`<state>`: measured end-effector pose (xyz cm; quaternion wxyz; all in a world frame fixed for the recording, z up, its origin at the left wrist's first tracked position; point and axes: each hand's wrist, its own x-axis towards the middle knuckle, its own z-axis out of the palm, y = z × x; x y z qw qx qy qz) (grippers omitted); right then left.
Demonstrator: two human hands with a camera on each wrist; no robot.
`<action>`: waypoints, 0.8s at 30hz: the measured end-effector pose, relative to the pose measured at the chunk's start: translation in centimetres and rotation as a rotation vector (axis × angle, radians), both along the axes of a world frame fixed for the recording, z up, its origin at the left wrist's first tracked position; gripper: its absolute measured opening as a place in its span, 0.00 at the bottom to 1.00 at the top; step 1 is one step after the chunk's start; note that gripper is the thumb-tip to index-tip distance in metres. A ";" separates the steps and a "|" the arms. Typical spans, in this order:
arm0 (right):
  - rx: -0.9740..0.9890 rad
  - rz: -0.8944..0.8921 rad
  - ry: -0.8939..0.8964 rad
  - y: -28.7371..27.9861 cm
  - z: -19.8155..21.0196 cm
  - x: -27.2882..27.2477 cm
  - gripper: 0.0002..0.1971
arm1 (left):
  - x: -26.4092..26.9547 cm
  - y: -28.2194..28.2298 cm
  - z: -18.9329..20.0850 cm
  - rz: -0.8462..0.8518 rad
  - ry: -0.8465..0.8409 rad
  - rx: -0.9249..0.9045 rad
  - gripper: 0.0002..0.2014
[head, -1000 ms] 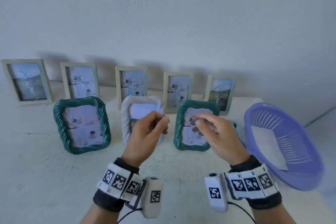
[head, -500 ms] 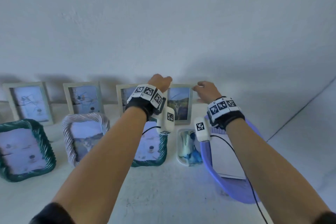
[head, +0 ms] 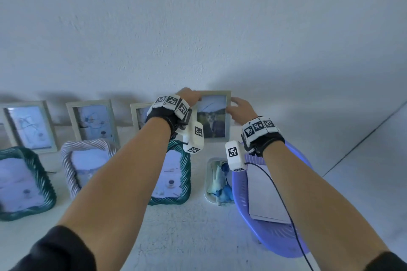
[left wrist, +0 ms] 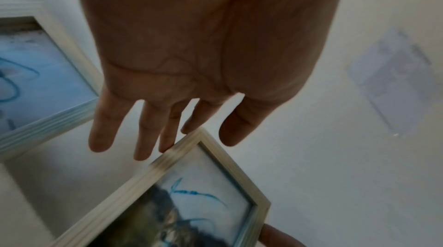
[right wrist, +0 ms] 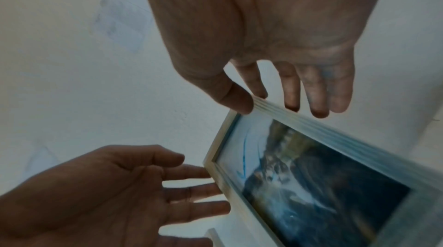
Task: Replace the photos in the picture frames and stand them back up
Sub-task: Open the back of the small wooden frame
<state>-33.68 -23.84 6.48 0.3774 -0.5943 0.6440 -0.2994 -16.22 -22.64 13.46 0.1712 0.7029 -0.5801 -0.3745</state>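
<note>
At centre of the head view, the pale wooden rectangular picture frame stands at the wall on the white surface. The right hand pinches its upper corner; the left hand, fingers straight, touches its other edge. Its photo is still in, so the swap looks unstarted.

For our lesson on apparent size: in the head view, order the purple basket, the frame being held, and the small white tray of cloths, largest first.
1. purple basket, though it lies nearer the camera
2. held frame
3. white tray, close to the frame in apparent size, so that order is unsure
</note>
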 end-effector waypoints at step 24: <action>-0.215 0.012 -0.709 27.8 -1.0 6.3 0.25 | 8.9 24.6 -4.7 -0.105 0.304 -0.278 0.38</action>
